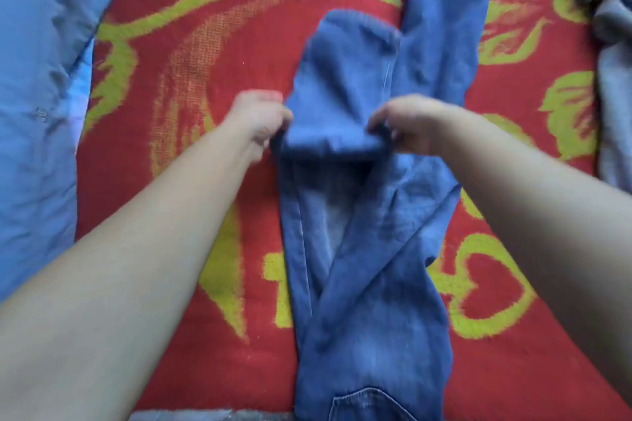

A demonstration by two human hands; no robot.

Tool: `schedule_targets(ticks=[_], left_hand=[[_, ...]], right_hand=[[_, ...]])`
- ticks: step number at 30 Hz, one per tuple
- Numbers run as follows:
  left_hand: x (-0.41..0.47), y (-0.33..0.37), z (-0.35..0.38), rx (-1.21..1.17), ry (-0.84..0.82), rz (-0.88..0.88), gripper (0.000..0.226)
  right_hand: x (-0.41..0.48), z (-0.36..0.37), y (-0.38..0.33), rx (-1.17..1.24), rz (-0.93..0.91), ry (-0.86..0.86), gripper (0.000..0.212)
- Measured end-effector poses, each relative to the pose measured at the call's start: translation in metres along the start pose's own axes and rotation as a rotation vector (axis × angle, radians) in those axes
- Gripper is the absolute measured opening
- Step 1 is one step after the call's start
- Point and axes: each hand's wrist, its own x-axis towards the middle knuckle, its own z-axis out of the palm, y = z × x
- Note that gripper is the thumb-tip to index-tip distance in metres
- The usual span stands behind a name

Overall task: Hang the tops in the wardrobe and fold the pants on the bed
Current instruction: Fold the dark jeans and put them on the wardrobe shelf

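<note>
Blue jeans (369, 249) lie lengthwise on the red bedspread (191, 72) with yellow floral pattern, waist and a back pocket near me, legs stretching away. One leg is doubled back toward me. My left hand (258, 120) pinches the left corner of that leg's hem, and my right hand (410, 123) pinches the right corner. The hem is held just above the thigh part of the jeans. The other leg (448, 10) lies flat, its cuff at the top of the view.
A light blue garment (37, 85) covers the bed's left side. A grey-blue garment (612, 61) lies bunched at the right edge. A strip of pale fabric (205, 415) shows at the bottom edge.
</note>
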Motion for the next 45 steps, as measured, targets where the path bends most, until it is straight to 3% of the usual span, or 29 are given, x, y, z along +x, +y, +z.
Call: schedule_targets(ticks=[3, 7, 10, 13, 16, 20, 22, 24, 27, 29, 33, 36, 39, 41, 45], left_hand=[[-0.007, -0.037, 0.008, 0.13, -0.097, -0.203, 0.019], [0.006, -0.032, 0.009, -0.011, -0.124, -0.192, 0.009], [0.018, -0.008, 0.012, -0.115, -0.074, -0.03, 0.005], [0.031, 0.039, 0.005, -0.301, -0.076, 0.272, 0.011], [0.045, 0.089, -0.01, -0.32, 0.066, 0.452, 0.015], [0.045, 0.112, -0.006, -0.033, 0.305, 0.512, 0.024], [0.043, 0.098, 0.001, 0.097, 0.394, 0.527, 0.028], [0.037, 0.072, 0.016, 0.092, 0.308, 0.516, 0.028], [0.026, 0.024, 0.057, 0.179, 0.064, 0.433, 0.005], [0.022, 0.0, 0.087, 0.217, -0.052, 0.355, 0.015], [0.028, -0.005, 0.139, 0.132, -0.089, 0.316, 0.016], [0.033, 0.012, 0.17, -0.01, -0.081, 0.27, 0.011], [0.04, 0.025, 0.192, 0.0, -0.09, 0.209, 0.032], [0.039, 0.033, 0.196, 0.008, -0.125, 0.145, 0.036], [0.026, 0.066, 0.179, -0.189, -0.188, 0.197, 0.011]], right_hand=[[0.004, 0.016, 0.03, -0.101, 0.064, -0.022, 0.023], [0.022, 0.017, 0.029, -0.037, -0.018, 0.078, 0.029], [0.031, 0.011, 0.013, -0.119, -0.286, 0.235, 0.025], [0.028, -0.006, -0.034, -0.079, -0.615, 0.411, 0.026], [0.034, -0.022, -0.092, 0.051, -0.734, 0.464, 0.015], [0.037, -0.034, -0.111, -0.166, -0.555, 0.461, 0.021], [0.042, -0.043, -0.086, -0.194, -0.457, 0.474, 0.041], [0.047, -0.051, -0.052, -0.243, -0.362, 0.527, 0.06], [0.046, -0.061, 0.0, -0.368, -0.228, 0.7, 0.057], [0.047, -0.071, 0.029, -0.275, -0.149, 0.789, 0.063], [0.059, -0.093, 0.057, 0.066, -0.108, 0.682, 0.079], [0.062, -0.102, 0.061, 0.393, -0.203, 0.441, 0.047], [0.06, -0.101, 0.057, 0.51, -0.289, 0.251, 0.02], [0.055, -0.1, 0.048, 0.532, -0.331, 0.26, 0.006], [0.04, -0.102, 0.016, 0.532, -0.434, 0.324, 0.013]])
